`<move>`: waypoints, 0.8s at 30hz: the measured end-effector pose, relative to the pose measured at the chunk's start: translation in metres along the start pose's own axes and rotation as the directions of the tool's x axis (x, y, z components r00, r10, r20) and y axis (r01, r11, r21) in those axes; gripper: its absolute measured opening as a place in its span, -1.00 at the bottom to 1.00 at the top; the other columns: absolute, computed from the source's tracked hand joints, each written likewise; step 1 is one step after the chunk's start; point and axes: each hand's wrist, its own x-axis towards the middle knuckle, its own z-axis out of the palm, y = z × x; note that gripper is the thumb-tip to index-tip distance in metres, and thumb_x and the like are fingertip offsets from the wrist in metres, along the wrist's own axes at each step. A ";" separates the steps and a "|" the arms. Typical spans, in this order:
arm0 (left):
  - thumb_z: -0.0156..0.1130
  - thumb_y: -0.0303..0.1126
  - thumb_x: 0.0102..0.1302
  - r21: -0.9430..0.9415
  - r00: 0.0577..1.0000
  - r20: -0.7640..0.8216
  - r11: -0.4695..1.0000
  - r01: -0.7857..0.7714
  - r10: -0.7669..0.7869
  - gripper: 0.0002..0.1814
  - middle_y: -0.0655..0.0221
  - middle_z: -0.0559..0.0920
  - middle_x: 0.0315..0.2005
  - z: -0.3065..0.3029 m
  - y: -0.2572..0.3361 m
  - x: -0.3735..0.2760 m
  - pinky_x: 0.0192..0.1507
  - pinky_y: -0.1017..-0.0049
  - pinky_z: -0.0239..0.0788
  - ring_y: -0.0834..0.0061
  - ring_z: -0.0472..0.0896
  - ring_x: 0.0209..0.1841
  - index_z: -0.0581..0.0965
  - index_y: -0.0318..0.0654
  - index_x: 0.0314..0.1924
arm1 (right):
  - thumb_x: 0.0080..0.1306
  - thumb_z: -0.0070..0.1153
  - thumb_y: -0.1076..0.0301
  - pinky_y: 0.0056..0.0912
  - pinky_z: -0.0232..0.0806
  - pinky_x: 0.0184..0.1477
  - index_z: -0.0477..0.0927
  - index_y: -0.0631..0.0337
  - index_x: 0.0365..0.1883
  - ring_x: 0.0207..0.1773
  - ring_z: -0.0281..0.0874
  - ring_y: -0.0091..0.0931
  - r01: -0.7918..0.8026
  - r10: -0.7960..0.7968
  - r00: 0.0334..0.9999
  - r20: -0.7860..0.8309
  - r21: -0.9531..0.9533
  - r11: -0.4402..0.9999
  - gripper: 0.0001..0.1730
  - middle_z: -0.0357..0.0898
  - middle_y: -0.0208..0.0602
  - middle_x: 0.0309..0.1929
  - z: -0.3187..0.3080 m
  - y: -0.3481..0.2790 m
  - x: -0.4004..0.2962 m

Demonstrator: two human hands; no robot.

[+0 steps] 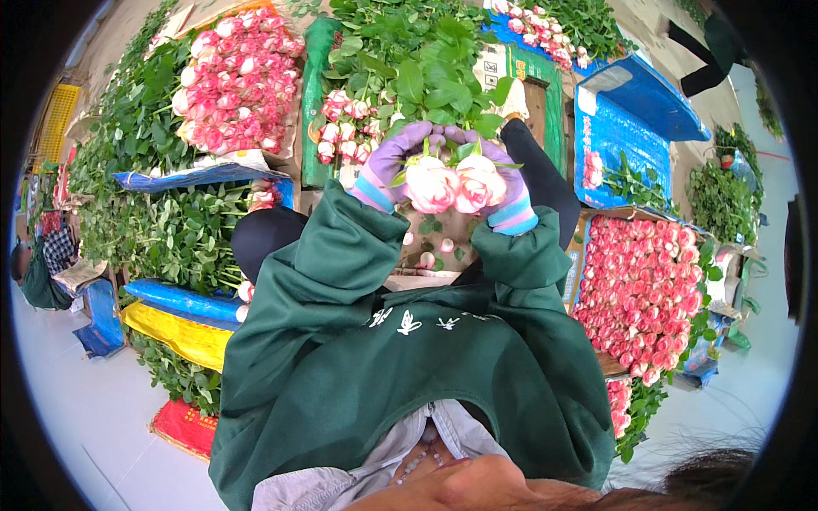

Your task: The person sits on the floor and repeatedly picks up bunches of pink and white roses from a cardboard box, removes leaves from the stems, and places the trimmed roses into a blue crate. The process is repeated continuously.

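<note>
Two pink-and-white roses (455, 185) are side by side before my chest, blooms toward me. My left hand (391, 156), in a purple glove with a striped cuff, curls around the left bloom's far side. My right hand (501, 156), gloved alike, does the same around the right bloom. The fingertips of both hands nearly meet behind the flowers, where the stems are hidden. Broad green leaves (441, 83) fan out just beyond my fingers. Under the blooms, loose petals and leaves lie on a brown surface (412, 255) between my knees.
Packed roses (239, 83) stand at the upper left, with more packed roses (645, 294) at the right. A smaller group of roses (345, 128) lies beyond my left hand. An opened blue wrapper (623, 140) is at the upper right. Another person (41, 274) is at the far left.
</note>
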 end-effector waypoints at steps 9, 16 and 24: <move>0.11 -0.32 0.39 0.094 0.999 -0.032 0.995 -0.028 0.031 -0.75 0.34 0.62 -0.33 -0.008 -0.004 0.002 -0.26 0.52 0.51 0.52 0.60 -0.32 0.47 -0.33 -0.06 | 0.39 0.00 0.33 -0.24 0.41 0.08 0.40 0.37 0.07 -0.01 0.51 -0.34 -0.118 0.040 0.981 0.190 0.419 0.900 -0.64 0.51 -0.15 -0.08 0.017 -0.018 -0.010; 0.13 -0.27 0.37 0.250 0.999 0.032 0.968 -0.006 -0.002 -0.63 0.39 0.59 -0.34 0.024 -0.006 -0.017 -0.33 0.61 0.48 0.58 0.58 -0.37 0.41 -0.35 0.07 | 0.42 -0.02 0.28 -0.69 0.38 -0.34 0.48 0.36 0.01 -0.42 0.47 -0.68 0.128 -0.172 0.976 -0.135 -0.284 0.950 -0.67 0.60 -0.32 -0.24 0.062 -0.036 -0.042; 0.14 -0.29 0.36 0.957 0.950 -0.213 0.245 0.156 0.227 -0.79 0.38 0.59 -0.52 -0.104 -0.016 0.002 -0.54 0.56 0.36 0.58 0.54 -0.54 0.53 -0.31 -0.25 | 0.36 0.03 0.14 -0.50 0.28 -0.57 0.55 0.16 -0.23 -0.62 0.44 -0.58 -0.241 -0.187 0.897 -0.399 -0.799 0.551 -0.73 0.53 -0.36 -0.53 -0.049 0.037 -0.031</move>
